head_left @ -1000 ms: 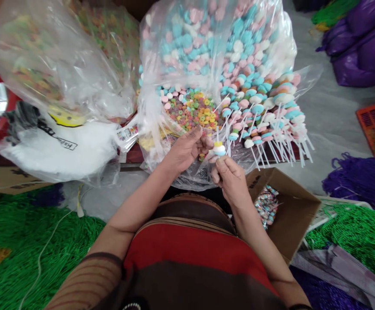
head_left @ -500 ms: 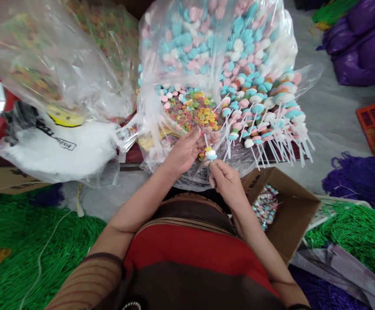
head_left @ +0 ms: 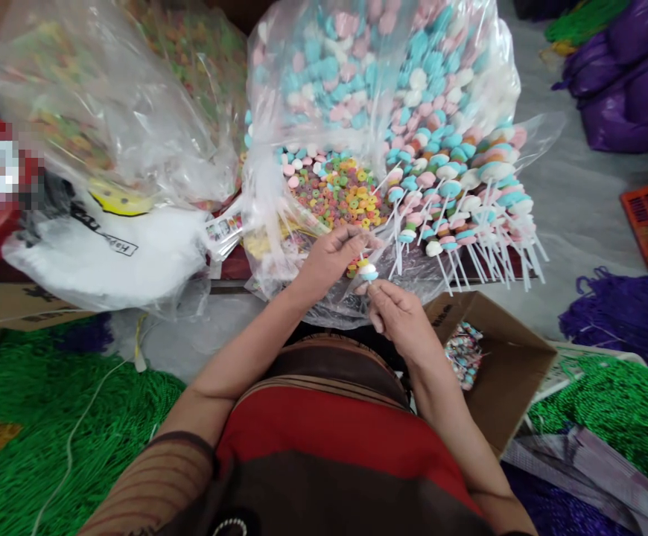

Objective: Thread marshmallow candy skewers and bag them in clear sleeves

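Note:
My right hand pinches the lower end of a candy skewer, a white stick that stands nearly upright. Threaded on it are a yellow gummy ring and white and blue marshmallow pieces. At the stick's top, my left hand has its fingertips pressed together; whatever they hold is hidden. Just beyond my hands lies a pile of gummy rings in yellow, red and green, with loose marshmallows at its far edge. Several filled candy skewers are heaped to the right, their white sticks pointing toward me.
Behind the pile stands a big clear bag of marshmallows. A bag of gummy rings and a white printed plastic bag are at left. Below right, a cardboard box holds wrapped candy. Green strands cover the floor.
My left hand has moved right and its fingers have closed over the stick's top. The right hand and skewer have shifted slightly right with the whole view.

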